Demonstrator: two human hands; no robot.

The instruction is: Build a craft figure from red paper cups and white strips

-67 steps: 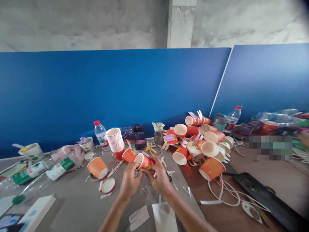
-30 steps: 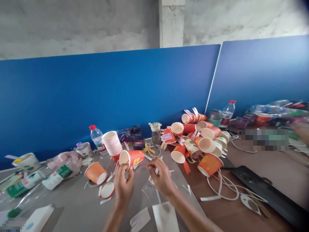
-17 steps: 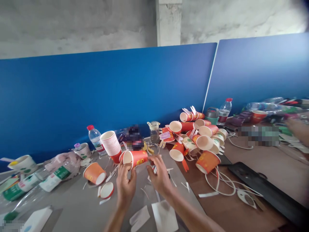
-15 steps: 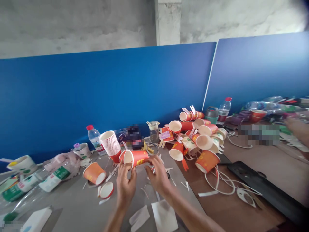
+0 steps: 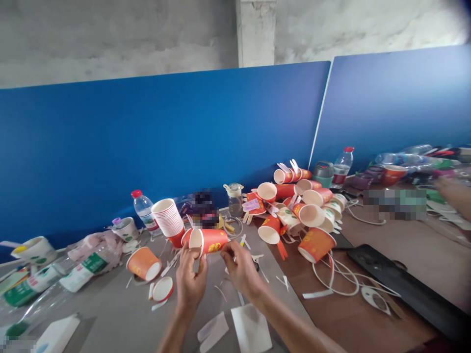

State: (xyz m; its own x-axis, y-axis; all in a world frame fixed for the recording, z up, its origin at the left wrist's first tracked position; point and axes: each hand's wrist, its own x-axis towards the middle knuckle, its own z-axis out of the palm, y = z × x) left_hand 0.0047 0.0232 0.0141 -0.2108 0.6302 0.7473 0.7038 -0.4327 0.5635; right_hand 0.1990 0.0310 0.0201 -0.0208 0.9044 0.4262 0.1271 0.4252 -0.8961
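A red paper cup (image 5: pixel 213 241) with yellow lettering lies sideways in the air above the grey table, its mouth toward the left. My left hand (image 5: pixel 191 277) is closed around the mouth end, thumb and fingers on the rim. At the base end, the thumb and fingers of my right hand (image 5: pixel 237 267) are pinched together; whatever is between them is hidden. Behind my left hand stands a tall stack of paper cups (image 5: pixel 168 220). An orange cup (image 5: pixel 144 264) is on its side to the left, near a cut-off round cup piece (image 5: pixel 162 289).
Cups with paper ears (image 5: pixel 290 211) are heaped at right. White paper pieces (image 5: pixel 252 328) lie in front. Plastic bottles (image 5: pixel 79 272) and a capped bottle (image 5: pixel 145 211) are at left. Cables (image 5: pixel 346 289) and a long black object (image 5: pixel 397 289) lie right; another person's hand (image 5: pixel 454 193) is far right.
My right hand's thumb and fingers have closed into a pinch at the cup's base. The cup has shifted slightly right. A small yellow-and-white thing behind my right hand now shows.
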